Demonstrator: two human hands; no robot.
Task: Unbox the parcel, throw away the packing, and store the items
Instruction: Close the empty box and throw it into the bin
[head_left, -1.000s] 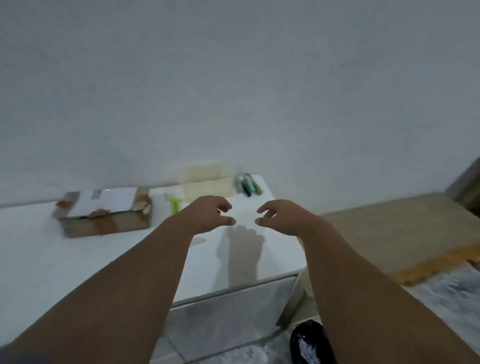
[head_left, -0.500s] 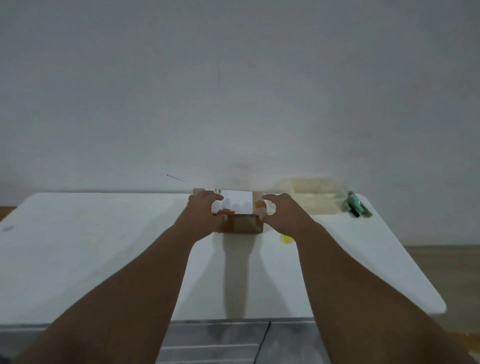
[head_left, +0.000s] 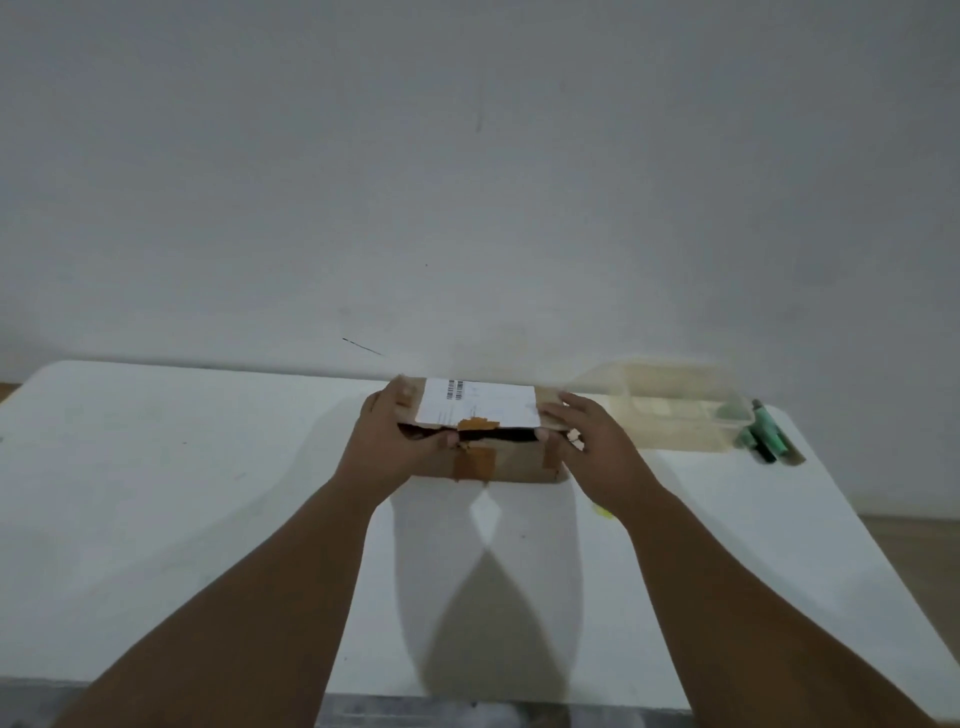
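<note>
A brown cardboard parcel (head_left: 511, 462) with a white shipping label and brown tape strips sits on the white table (head_left: 182, 493), near the wall. My left hand (head_left: 387, 447) grips its left end, thumb at the front edge of the lid. My right hand (head_left: 589, 441) holds the right end, thumb at the lid's front corner. A dark gap shows under the front of the top flap, which is lifted slightly.
A clear plastic storage container (head_left: 670, 410) stands right of the parcel by the wall. Green markers (head_left: 763, 434) lie beyond it near the table's right edge. A small yellow-green object (head_left: 602, 511) peeks out under my right wrist. The floor (head_left: 914, 561) lies to the right.
The view swung left and centred on the parcel. Both hands went from hovering apart to gripping its two ends. The front of the lid has opened a dark gap.
</note>
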